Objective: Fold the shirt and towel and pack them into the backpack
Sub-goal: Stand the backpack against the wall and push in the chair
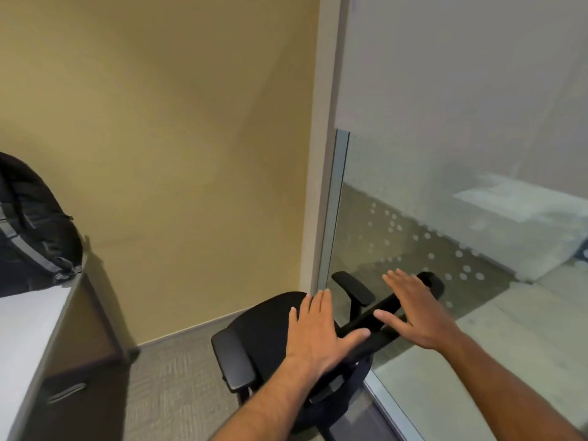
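The black backpack (31, 224) with grey straps stands on the white desk (28, 329) at the left edge, well apart from the black office chair (270, 329). Over that chair, the left hand (318, 338) stretches flat, fingers together, thumb out; the right hand (416, 313) hovers above its backrest, fingers straight and slightly spread, holding nothing.

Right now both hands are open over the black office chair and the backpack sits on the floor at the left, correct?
Not quite. The head view shows the backpack on the desk, not the floor. Both the left hand and right hand are open over the black office chair.
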